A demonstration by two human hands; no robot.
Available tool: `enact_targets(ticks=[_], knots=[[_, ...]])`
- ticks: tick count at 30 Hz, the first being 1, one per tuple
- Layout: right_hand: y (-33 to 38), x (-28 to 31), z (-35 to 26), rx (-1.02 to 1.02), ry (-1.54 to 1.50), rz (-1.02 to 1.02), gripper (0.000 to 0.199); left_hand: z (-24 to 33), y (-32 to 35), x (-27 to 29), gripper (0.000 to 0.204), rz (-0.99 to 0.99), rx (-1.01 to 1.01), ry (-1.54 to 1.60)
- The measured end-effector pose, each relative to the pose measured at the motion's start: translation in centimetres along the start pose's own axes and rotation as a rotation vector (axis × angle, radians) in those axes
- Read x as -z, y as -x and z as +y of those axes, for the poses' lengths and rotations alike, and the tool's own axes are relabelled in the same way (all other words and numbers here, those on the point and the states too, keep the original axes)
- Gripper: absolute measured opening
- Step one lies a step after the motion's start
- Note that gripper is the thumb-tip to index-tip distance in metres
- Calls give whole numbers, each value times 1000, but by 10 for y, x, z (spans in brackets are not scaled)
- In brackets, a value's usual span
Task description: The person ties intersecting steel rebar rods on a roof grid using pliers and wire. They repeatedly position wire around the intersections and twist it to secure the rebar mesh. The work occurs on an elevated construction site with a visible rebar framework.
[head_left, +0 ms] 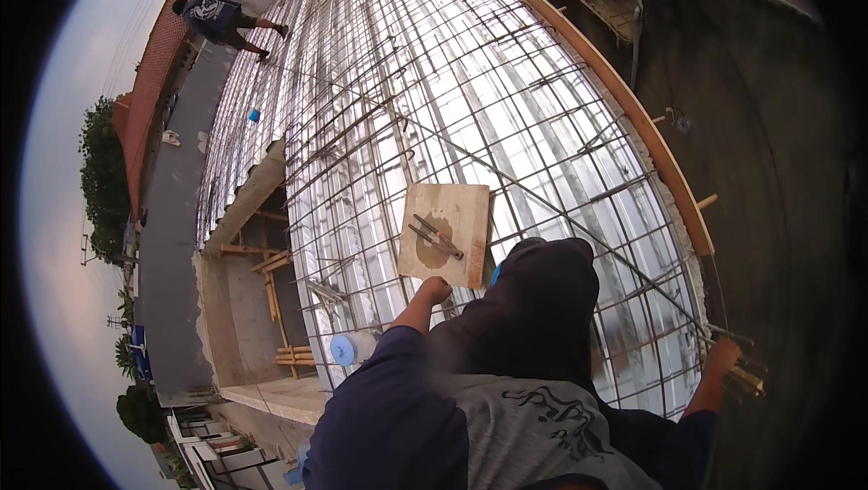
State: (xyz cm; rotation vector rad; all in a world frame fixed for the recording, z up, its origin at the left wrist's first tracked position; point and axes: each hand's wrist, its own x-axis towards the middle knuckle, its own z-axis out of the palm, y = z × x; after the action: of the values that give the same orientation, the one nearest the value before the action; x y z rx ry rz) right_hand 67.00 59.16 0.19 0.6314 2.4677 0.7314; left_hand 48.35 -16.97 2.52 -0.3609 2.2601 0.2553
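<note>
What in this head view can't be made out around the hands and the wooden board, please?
- Right hand: its grip on the rods is too small and dark.
- Left hand: the fingers curl away, at the wooden board.
- Pliers: details too small.
- Lower mesh: hidden behind the dark hood.

We see a pale tan plywood board with a brown stain, silvery ribbed decking crossed by dark rebar grid, and an orange-brown timber edge.

Glossy metal decking; matt wood board.
</note>
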Motion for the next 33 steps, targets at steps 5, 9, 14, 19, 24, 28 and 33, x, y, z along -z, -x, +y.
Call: enact_targets(ticks=[5,9,14,19,24,28,33], knots=[[6,-14,10,-27,46,-17,14,3,-58,14,55,34,216,170],[6,-29,3,-21,83,-133,14,-17,-104,16,71,149,390,319],[15,-76,32,-22,70,122,14,15,-154,18,78,144,426,496],[3,-10,22,-106,53,-321,21,20,-158,15,52,143,435,649],[3,-6,-1,-247,-11,-378,23,8,-154,31,32,75,453,949],[12,-2,-9,-338,-267,-237,25,40,-114,78,33,-138,228,918],[-10,91,-17,-255,-200,-490,24,150,-85,148,46,-263,-319,500]])
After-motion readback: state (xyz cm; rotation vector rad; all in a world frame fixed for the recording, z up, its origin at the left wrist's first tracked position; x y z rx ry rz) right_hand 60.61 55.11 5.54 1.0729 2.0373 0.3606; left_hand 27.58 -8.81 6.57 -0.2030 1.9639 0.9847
